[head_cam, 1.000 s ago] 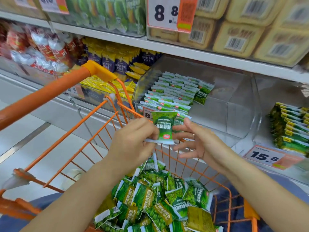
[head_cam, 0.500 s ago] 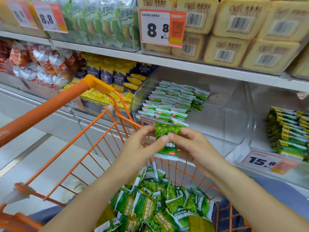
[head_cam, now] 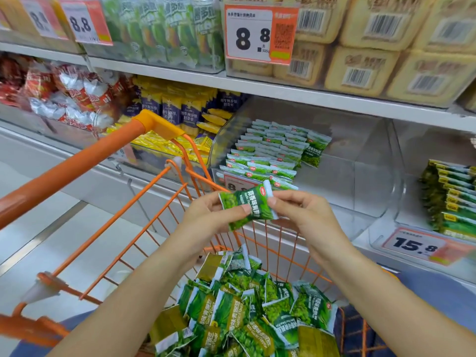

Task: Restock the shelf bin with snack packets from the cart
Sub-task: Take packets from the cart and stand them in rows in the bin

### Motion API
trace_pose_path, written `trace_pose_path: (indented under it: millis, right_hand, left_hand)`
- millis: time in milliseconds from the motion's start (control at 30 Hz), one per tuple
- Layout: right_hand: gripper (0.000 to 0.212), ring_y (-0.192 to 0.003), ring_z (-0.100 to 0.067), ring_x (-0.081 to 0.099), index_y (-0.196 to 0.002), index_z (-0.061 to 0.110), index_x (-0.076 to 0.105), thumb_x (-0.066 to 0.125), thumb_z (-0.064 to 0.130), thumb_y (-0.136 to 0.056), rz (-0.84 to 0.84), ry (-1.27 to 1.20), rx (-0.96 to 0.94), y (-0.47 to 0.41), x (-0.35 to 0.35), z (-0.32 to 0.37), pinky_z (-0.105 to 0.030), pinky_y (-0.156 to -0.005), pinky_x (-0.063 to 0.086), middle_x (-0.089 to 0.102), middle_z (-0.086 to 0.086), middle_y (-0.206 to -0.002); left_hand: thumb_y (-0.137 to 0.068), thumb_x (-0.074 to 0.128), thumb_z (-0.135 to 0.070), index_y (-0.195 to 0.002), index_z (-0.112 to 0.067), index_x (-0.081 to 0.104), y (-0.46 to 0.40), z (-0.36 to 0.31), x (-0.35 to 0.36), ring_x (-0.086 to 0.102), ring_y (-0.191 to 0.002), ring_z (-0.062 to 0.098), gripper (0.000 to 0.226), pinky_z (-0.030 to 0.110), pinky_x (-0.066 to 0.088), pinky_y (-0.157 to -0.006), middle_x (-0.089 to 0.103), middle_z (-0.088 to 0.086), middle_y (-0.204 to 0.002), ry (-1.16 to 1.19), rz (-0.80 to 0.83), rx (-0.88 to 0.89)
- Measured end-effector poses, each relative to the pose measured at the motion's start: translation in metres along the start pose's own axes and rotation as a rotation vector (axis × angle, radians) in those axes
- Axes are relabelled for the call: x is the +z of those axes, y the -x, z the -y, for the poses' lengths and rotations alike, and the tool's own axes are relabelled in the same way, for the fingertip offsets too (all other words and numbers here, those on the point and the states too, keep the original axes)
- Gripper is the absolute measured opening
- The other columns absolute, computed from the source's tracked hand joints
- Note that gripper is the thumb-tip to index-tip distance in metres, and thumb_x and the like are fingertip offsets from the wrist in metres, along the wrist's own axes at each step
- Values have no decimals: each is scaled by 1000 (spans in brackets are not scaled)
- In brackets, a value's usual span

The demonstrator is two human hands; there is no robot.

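both hands pinching one green snack packet (head_cam: 248,205) above the cart (head_cam: 180,181), left hand (head_cam: 213,217) and right hand (head_cam: 300,215) each got a grip on an end

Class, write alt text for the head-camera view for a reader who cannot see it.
Two hands, left hand and right hand, pinch one green snack packet above an orange cart heaped with matching packets. Behind it, a clear shelf bin holds neat rows of them on its left side.
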State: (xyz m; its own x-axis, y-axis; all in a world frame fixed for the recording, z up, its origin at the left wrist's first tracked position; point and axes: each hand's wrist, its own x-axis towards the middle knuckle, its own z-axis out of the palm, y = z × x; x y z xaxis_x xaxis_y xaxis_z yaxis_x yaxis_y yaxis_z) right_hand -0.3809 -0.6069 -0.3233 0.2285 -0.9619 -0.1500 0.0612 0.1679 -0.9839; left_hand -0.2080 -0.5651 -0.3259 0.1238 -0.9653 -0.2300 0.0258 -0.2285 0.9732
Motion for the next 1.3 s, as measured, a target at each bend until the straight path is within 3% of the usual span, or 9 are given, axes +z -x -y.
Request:
trace_pose_path:
  millis: [67,267,467,667,767,867,1000,1100,1300]
  right_hand:
    - [9,-60,-2,62,-83,15,71,68,7,-84,-2,84,-63,-3,-2,7,-15,-56,51,68,2,-71]
    - [16,-71,-8,64,-78,25,72,70,11,-84,-26,295,-319,-10,-3,27,-24,-66,55,73,-3,-81]
    - [6,-67,-12,68,-86,13,72,71,13,-80,191,214,-116,-6,-12,34,-26,-70,58,72,-3,-73]
    - [8,-69,-12,58,-77,25,67,75,23,-79,-337,527,-450,-50,-64,59,-34,-69,50,66,5,-70]
    - [21,-92,-27,61,-100,21,70,70,34,-83,-504,891,-352,-69,-78,57,-33,-74,42,70,-6,-96]
    - [32,-105,-31,59,-114,19,66,66,37,-87,-468,939,-258,-77,-73,39,-32,-74,41,68,-8,-111]
    - [31,-101,-28,60,-116,20,65,66,34,-88,-383,891,-164,-79,-75,8,-29,-71,38,68,-7,-111]
    - [29,-88,-27,61,-112,20,67,68,34,-87,-372,815,-127,-79,-86,6,-27,-67,37,69,-7,-97]
    - [24,-77,-20,56,-107,24,69,68,36,-86,-351,808,-139,-79,-92,9,-27,-57,33,65,0,-87]
  left_hand:
    - [-64,85,-29,-109,-14,65,1,-1,-1,70,-87,21,52,36,54,-82,74,7,-93,-35,44,-21]
    - [-81,72,-9,-92,-12,64,6,-3,8,71,-74,13,14,20,56,-64,74,3,-84,-34,111,49]
    - [-82,72,-9,-98,-11,65,1,-18,19,71,-77,13,18,22,56,-67,75,5,-89,-97,100,147]
    - [-92,62,-22,-103,-22,67,-45,-48,25,63,-88,7,12,24,51,-81,69,-6,-92,-674,-7,424]
    - [-94,60,-23,-106,-22,71,-80,-55,33,59,-105,9,16,24,45,-89,68,-5,-109,-957,-11,450]
    - [-90,66,-29,-108,-26,71,-112,-52,47,52,-121,18,18,31,44,-97,65,-3,-121,-1185,92,420]
    - [-80,75,-40,-98,-32,71,-142,-52,62,42,-128,26,20,46,39,-103,59,0,-129,-1444,288,415]
    - [-75,79,-39,-82,-33,69,-154,-53,68,49,-121,22,14,43,40,-101,60,0,-124,-1448,349,490]
    - [-78,75,-43,-87,-33,68,-160,-46,68,43,-123,21,15,39,35,-99,51,-4,-131,-1542,385,598]
